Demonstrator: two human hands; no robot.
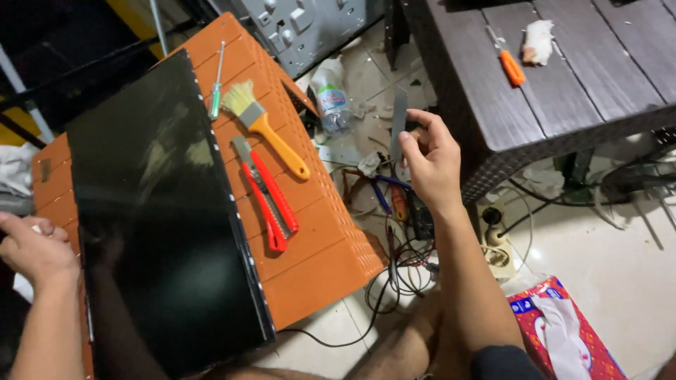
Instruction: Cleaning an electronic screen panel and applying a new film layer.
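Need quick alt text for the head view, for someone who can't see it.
A person's right hand pinches a thin grey strip over tangled floor cables; the left hand rests at a black screen panel lying on an orange table.

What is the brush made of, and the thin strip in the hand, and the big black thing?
The brush looks like smooth orange plastic with pale straw-coloured bristles and a dull metal band. The strip pinched in the right hand is thin, grey and flat, probably metal or plastic. The black panel seems glass or glossy plastic: it mirrors the arm.
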